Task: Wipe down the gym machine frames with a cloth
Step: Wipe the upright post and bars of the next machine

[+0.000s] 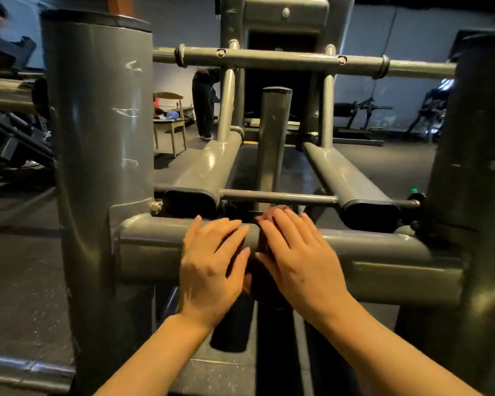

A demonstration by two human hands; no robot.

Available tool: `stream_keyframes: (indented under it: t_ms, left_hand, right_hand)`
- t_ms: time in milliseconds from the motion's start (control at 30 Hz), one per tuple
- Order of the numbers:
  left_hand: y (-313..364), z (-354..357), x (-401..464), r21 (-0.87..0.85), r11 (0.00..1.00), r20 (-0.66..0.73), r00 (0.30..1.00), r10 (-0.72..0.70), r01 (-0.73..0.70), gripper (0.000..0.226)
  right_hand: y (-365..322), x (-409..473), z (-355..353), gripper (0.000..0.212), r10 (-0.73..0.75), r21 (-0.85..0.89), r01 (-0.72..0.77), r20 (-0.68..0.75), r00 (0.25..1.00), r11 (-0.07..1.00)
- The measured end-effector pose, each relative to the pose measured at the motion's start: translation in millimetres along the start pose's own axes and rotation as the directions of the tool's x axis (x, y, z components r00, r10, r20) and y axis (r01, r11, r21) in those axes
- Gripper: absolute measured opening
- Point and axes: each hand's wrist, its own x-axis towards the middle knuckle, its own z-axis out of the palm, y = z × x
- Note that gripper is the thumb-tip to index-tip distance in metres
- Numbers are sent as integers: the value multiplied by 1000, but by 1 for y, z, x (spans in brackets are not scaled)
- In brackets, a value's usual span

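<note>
On the crossbar (pixel 383 247), a thick grey horizontal tube of the machine frame, we rest both hands side by side near its middle. Our left hand (pixel 212 267) lies flat on the crossbar with its fingers (pixel 229 230) straight and slightly spread, reaching over the top of the tube; it holds nothing. Our right hand (pixel 300 258) lies just right of the left hand and presses the cloth (pixel 272 217) against the crossbar. Its fingers are straight and spread over the cloth, not curled round it. The cloth is dark reddish; it shows beyond the right fingertips at the top of the crossbar and hangs in front of the tube below the two hands. How far it wraps round the crossbar we cannot tell.

Left of the crossbar stands a wide grey post (pixel 100 132), joined to it and marked with scratches. Right of the crossbar stands a second post (pixel 475 167). Behind the crossbar run a thin rod (pixel 277 197) and two sloping tubes with black end caps (pixel 192 201). Far behind the crossbar, to the left, we see a wooden chair (pixel 169 121) and a standing person (pixel 205 104) in dark clothes.
</note>
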Motion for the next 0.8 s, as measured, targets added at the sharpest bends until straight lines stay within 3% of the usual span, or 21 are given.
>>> stream_keyframes:
  t_ms: [100, 200, 333, 433, 500, 567, 633, 733, 800]
  left_hand:
    - [19, 7, 8, -48, 997, 229, 971, 68, -58, 48]
    - [23, 0, 24, -8, 999, 366, 929, 47, -47, 60]
    - [29, -10, 42, 30, 999, 479, 878, 13, -32, 64]
    - [28, -13, 48, 48, 997, 519, 855, 24, -57, 59]
    - [28, -12, 49, 64, 995, 529, 848, 32, -78, 55]
    - [29, -12, 47, 86, 993, 523, 852, 27, -84, 50]
    - [30, -12, 45, 92, 993, 505, 863, 21, -78, 42]
    - [34, -12, 46, 98, 995, 504, 864, -20, -35, 44]
    - [37, -13, 50, 104, 995, 529, 847, -50, -6, 53]
  right_hand:
    - [52, -36, -11, 45, 112, -22, -115, -81, 990, 993]
    - [36, -30, -8, 49, 262, 95, -249, -166, 951, 964]
    - [-4, -4, 0, 49, 124, 226, -113, -39, 991, 968]
    - [25, -14, -17, 52, -17, 197, -8, 124, 992, 980]
    - [59, -31, -36, 57, -20, 146, -10, 204, 979, 989]
    - [92, -48, -56, 63, 69, 53, -86, 266, 962, 995]
    - [112, -59, -72, 77, 256, -45, -254, 310, 916, 966]
    - [100, -46, -76, 94, 503, -106, -506, 401, 766, 856]
    - [72, -23, -66, 87, 483, -47, -517, 436, 759, 855]
